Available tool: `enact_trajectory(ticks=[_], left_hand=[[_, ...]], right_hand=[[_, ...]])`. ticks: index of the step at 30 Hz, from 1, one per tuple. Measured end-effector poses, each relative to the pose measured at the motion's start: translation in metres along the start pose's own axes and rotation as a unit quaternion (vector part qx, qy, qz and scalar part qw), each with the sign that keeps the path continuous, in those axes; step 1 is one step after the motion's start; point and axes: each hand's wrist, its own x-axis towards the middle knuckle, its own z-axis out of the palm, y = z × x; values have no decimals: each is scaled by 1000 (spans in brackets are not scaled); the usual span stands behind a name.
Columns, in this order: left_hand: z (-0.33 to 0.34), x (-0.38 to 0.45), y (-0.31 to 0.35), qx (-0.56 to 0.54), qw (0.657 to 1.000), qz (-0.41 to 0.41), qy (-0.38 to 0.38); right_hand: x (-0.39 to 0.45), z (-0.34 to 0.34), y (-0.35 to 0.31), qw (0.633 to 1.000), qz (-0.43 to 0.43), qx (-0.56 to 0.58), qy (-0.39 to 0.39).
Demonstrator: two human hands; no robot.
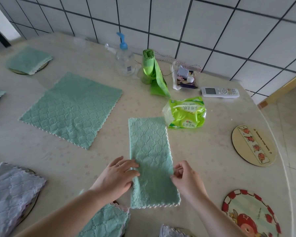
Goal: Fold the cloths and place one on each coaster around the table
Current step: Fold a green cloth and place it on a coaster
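A green cloth [150, 151] folded into a long strip lies in front of me. My left hand [117, 177] rests with straight fingers on its left edge. My right hand [186, 178] pinches its right edge. An unfolded green cloth [72, 108] lies flat at centre left. Folded cloths sit on coasters: a green one [28, 59] far left, a grey one [12, 194] near left, a green one [106, 221] below my left arm. Two bare coasters lie at the right: a wooden one [253, 145] and a red-rimmed one [249, 214].
At the back by the tiled wall stand a pump bottle [124, 57], a roll of green bags [152, 72], a small box of odds and ends [184, 77], a remote [220, 92] and a green tissue pack [185, 112]. The table's edge curves at the right.
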Motion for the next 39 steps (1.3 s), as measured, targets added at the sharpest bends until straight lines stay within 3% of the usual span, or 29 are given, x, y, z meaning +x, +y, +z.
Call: enact_trajectory(ticks=[6, 13, 15, 19, 23, 27, 34, 39], left_hand=[[3, -3, -2, -98, 992, -33, 66], [-12, -13, 19, -219, 957, -190, -5], [-11, -18, 21, -262, 942, -211, -2], [-11, -28, 28, -304, 928, -215, 4], [-8, -33, 31, -326, 916, -234, 2], [-3, -30, 25, -357, 891, -281, 14], [1, -13, 19, -355, 875, -329, 10], [1, 0, 14, -318, 891, -323, 34]], right_hand=[[2, -7, 4, 991, 26, 119, -47], [-17, -11, -1, 925, 113, 343, -114], [-25, -10, 2, 941, 68, 313, -110], [-37, -11, 11, 992, -63, 108, -20], [-41, -8, 8, 986, -150, 64, 26], [-31, -4, 2, 991, -118, 63, 2], [5, 3, -6, 996, -87, -6, -13], [17, 6, -7, 998, -53, -28, -15]])
